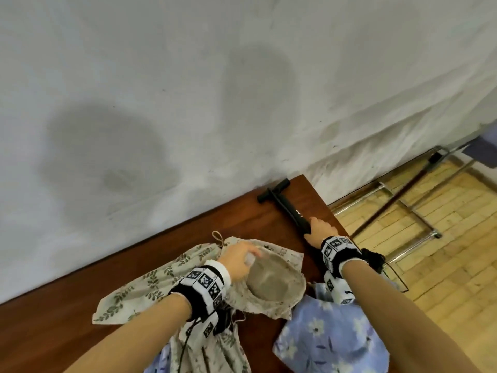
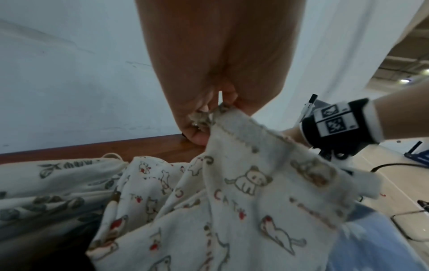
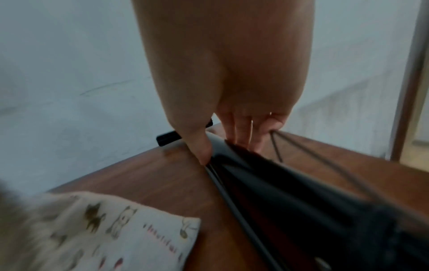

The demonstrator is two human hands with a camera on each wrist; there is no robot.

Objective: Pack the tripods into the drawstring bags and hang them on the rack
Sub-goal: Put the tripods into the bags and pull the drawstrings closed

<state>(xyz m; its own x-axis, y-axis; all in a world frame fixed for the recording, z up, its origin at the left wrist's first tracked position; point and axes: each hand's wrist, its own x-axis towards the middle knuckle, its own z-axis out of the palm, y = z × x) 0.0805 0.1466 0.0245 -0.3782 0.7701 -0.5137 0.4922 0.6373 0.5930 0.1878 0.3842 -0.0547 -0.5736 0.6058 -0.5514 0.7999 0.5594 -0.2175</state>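
- the tripod (image 1: 287,207) lay folded on the wooden table (image 1: 67,313), near the far right corner, its black t-shaped end toward the wall (image 1: 188,76) and its body running back toward the person.
- the right hand (image 1: 318,230) had its fingers and thumb curled round the tripod's shaft, thumb on one side and fingers on the other in the right wrist view (a cord or strap trailed from under the little finger, and what it belonged to was not clear).
- the left hand (image 1: 239,258) pinched the rim of the cat-print bag (image 2: 243,183) between thumb and fingertips and held the mouth lifted open, so the grey inside showed from above.
- to do this step well, i judged, the left hand should keep that rim high and wide while the right brought the tripod round, led it in narrow end first and kept the t-shaped end from snagging the hem.
- the loose cord could catch on the table edge or drag in with the legs; better gathered first.
- just beside the open bag lay a leaf-print bag (image 1: 150,281) on the left, touching it, and a blue flowered bag (image 1: 330,337) at the near right, partly under the right forearm.
- beyond the table's right edge stood a chrome rack (image 1: 398,205) on the pale brick-patterned floor (well apart from the bags).
- nothing lay between tripod and bag mouth but bare table.
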